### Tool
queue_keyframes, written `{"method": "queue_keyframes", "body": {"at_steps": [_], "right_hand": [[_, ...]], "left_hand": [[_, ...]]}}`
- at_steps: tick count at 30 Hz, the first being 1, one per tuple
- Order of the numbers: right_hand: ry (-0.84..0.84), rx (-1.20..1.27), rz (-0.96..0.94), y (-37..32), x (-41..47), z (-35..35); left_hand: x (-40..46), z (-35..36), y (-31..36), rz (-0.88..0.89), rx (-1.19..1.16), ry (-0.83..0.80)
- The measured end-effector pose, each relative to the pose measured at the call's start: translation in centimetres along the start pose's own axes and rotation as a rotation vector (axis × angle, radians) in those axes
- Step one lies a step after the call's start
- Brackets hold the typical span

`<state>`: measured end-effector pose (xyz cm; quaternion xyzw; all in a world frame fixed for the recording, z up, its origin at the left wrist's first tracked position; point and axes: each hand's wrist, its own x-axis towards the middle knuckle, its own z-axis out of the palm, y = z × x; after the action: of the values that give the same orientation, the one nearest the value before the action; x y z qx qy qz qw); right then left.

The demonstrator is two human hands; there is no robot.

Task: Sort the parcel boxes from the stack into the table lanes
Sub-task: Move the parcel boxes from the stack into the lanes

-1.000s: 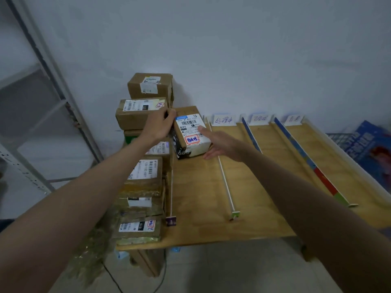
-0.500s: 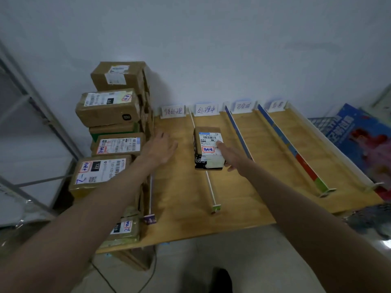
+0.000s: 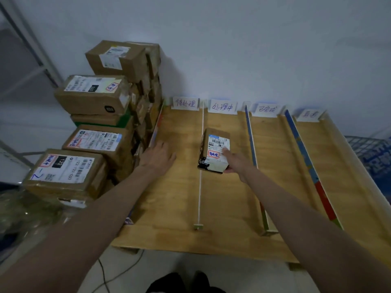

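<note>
A small parcel box [image 3: 214,150] with a white label and a red-framed sticker is in my right hand [image 3: 234,161], which grips its near right side. The box hovers over the white divider [image 3: 200,187] between the first and second lanes of the wooden table [image 3: 175,208]. My left hand [image 3: 157,155] is flat and open over the first lane, holding nothing, beside the stack of brown parcel boxes [image 3: 95,132] at the table's left edge. Handwritten lane labels [image 3: 224,106] stand along the back.
Blue and multicoloured dividers [image 3: 250,140] [image 3: 306,163] separate the right lanes. A metal shelf frame [image 3: 27,39] stands far left. A blue printed item [image 3: 374,157] lies beyond the table's right edge. A cable [image 3: 118,273] and my shoes [image 3: 186,282] are on the floor.
The small box has come off the stack and moved right over the first lanes, now held by my right hand alone. My left hand let go and stays open near the stack.
</note>
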<state>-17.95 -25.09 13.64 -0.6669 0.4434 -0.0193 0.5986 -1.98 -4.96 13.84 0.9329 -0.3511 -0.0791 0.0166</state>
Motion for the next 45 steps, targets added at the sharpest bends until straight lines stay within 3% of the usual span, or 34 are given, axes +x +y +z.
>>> {"method": "queue_keyframes", "body": {"at_steps": [10,21,29,45], "right_hand": [[-0.005,-0.098,0.006,-2.4,9.4,1.3],[0.048,-0.21,-0.01,-8.2,23.5,4.6],[0.078,-0.283,-0.075,-10.6,34.0,8.0],[0.133,-0.527,-0.084,-10.3,43.8,11.4]], "left_hand": [[6.6,0.9,-0.2,-0.078,-0.058,-0.015],[22.4,1.1,-1.0,-0.066,-0.116,0.057],[31.9,4.8,-3.3,-0.115,-0.209,0.02],[35.3,9.4,-5.4,-0.098,-0.24,-0.014]]}}
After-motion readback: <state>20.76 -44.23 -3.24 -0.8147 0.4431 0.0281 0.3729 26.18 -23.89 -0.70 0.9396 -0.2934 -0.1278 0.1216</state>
